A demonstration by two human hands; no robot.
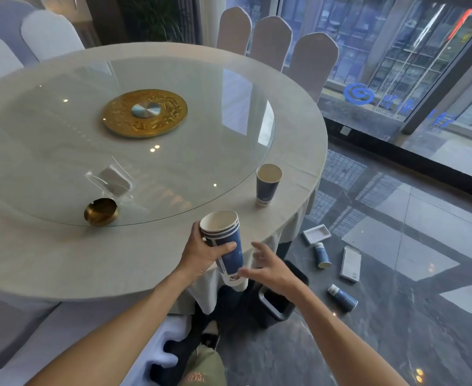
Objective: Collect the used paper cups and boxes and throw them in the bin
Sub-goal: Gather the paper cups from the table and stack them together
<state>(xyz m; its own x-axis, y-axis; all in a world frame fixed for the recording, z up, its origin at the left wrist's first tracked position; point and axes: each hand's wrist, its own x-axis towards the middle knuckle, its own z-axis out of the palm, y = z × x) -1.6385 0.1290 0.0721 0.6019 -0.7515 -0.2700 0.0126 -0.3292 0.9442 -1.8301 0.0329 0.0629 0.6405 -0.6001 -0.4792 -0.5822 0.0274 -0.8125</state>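
Note:
My left hand [201,253] grips a stack of nested blue paper cups [226,246] over the near edge of the round table [62,260]. Just to the right of the stack's base, my right hand [268,267] is spread with nothing in it. One more blue paper cup [268,185] stands upright near the table's right edge. On the floor to the right lie two blue cups [321,255] [342,298], a small white open box [316,234] and a flat white box [351,263]. A black bin [278,302] stands on the floor beneath my right hand.
A glass turntable [229,93] with a gold centre disc [145,112] covers the table. On it sit a brass ashtray [101,211] and a clear card holder [111,178]. Covered chairs [271,40] ring the far side. Glass doors [396,65] are at right.

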